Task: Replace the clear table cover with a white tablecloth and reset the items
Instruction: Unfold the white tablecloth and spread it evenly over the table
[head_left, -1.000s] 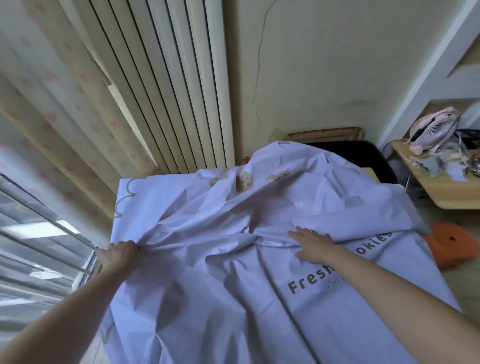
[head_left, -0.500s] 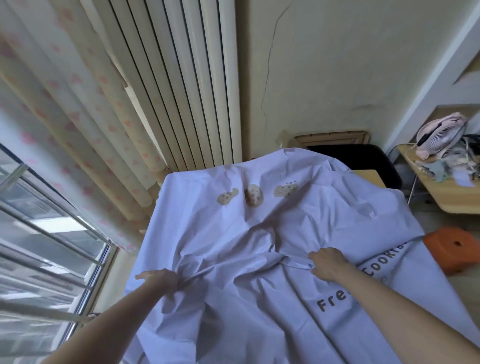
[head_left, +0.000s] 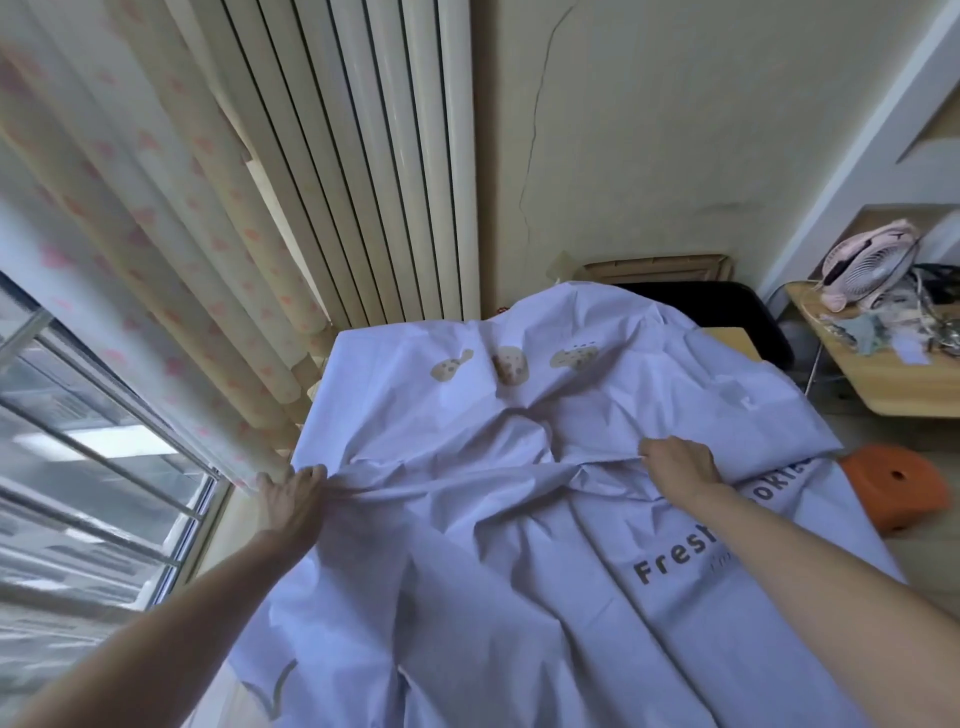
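A white tablecloth (head_left: 467, 582) with cookie prints and black "Fresh Cookies" lettering lies rumpled over the whole table, hiding the tabletop. My left hand (head_left: 291, 499) grips a bunched fold at the cloth's left edge, near the window. My right hand (head_left: 678, 467) pinches a fold right of centre. The fabric is drawn taut in a ridge between both hands. A small wooden corner of the table (head_left: 730, 338) shows at the far right. No clear cover is in sight.
A ribbed radiator (head_left: 374, 171) and patterned curtain (head_left: 156, 234) stand behind the table; a window (head_left: 78, 457) is on the left. A black chair (head_left: 727, 306) sits at the far end. An orange stool (head_left: 893, 486) and a side table with a pink fan (head_left: 867, 262) are to the right.
The cloth has been spread toward the far end, so the cookie prints lie flatter. My left hand moved back out to the left edge; my right hand went from pressing flat to pinching a fold.
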